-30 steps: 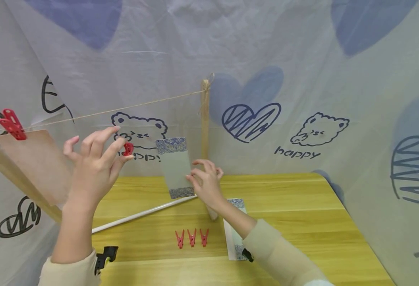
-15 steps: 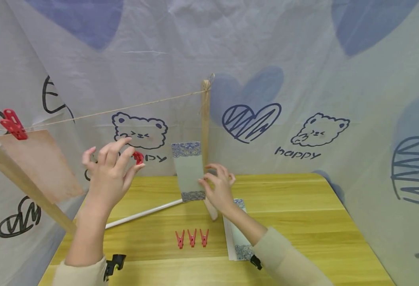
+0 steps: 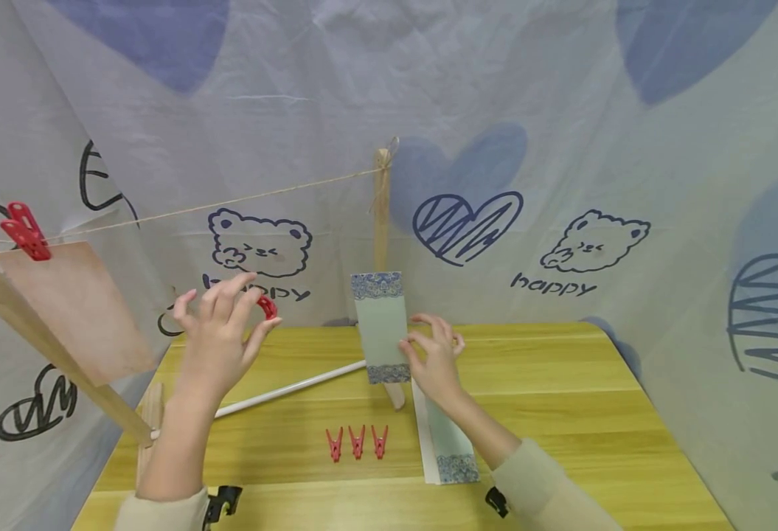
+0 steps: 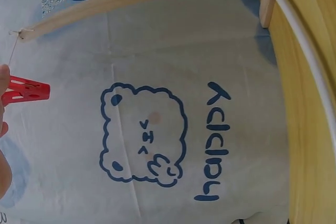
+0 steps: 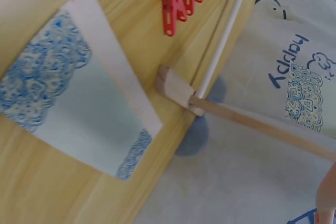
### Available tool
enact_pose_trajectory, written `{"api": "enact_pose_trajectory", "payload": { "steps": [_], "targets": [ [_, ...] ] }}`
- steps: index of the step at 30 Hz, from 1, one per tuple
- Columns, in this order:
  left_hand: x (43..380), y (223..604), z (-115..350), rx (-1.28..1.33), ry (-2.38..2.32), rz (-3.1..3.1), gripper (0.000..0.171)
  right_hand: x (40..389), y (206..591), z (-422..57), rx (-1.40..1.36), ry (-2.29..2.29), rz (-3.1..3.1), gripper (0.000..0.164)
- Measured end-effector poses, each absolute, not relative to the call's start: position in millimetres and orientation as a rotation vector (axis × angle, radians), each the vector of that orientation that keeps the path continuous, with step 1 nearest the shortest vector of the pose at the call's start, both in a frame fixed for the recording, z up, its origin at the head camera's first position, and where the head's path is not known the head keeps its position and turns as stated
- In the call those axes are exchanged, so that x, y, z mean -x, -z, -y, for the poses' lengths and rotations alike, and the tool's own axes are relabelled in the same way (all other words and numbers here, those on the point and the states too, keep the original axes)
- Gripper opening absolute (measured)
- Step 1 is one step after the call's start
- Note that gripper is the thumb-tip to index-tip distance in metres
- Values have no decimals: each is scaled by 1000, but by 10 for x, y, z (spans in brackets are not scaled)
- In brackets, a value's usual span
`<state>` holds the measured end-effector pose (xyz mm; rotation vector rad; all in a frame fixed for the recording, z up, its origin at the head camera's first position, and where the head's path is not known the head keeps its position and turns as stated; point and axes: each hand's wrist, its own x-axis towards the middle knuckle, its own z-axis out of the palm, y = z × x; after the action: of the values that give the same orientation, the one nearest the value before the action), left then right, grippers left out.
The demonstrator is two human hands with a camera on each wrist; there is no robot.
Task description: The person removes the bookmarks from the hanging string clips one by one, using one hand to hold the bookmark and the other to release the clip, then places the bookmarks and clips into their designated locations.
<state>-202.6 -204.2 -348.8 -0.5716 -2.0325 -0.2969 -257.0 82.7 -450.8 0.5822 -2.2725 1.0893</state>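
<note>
My left hand (image 3: 219, 335) is raised over the left of the table and pinches a red clothespin (image 3: 267, 307) between thumb and forefinger. In the left wrist view that clothespin (image 4: 29, 89) points away from the fingertips at the left edge. My right hand (image 3: 433, 358) pinches a pale green paper card (image 3: 382, 328) by its right edge. Blue patterned bands cross the card's top and bottom, and it stands nearly upright in front of the wooden post. Its patterned end (image 5: 304, 98) shows in the right wrist view. The string (image 3: 262, 194) runs above both hands.
At left a brownish sheet (image 3: 73, 310) hangs from the string by a red clothespin (image 3: 26, 232). Wooden posts (image 3: 380, 214) hold the string, with a white rod (image 3: 289, 389) low between them. Three red clothespins (image 3: 357, 442) and more patterned paper (image 3: 451, 442) lie on the table.
Both hands have moved right and slightly down, the left with the clothespin and the right with the card. The card now overlaps the right-hand post.
</note>
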Motion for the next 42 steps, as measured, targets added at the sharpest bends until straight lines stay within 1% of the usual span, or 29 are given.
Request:
{"api": "enact_pose_trajectory", "payload": {
  "steps": [8, 18, 25, 28, 32, 34, 42],
  "targets": [
    [2043, 3679, 2049, 536, 321, 2075, 55, 2569, 4610, -1004, -546, -1059, 2278, 8],
    [2032, 3905, 2083, 490, 355, 2214, 66, 2511, 4717, -1170, -518, -1087, 2271, 13],
    [2004, 4067, 2085, 457, 354, 2294, 71, 2477, 4814, -1265, -478, -1074, 2267, 13],
    [1983, 4146, 2068, 431, 334, 2347, 63, 2466, 4861, -1304, -468, -1080, 2259, 13],
    [1963, 4263, 2038, 402, 292, 2429, 47, 2457, 4923, -1349, -443, -1094, 2256, 13],
    [1954, 4320, 2023, 376, 268, 2478, 43, 2451, 4951, -1370, -429, -1101, 2259, 13],
    [1921, 4516, 1953, 309, 258, 2620, 37, 2390, 5047, -1450, -369, -1123, 2281, 15]
  ]
}}
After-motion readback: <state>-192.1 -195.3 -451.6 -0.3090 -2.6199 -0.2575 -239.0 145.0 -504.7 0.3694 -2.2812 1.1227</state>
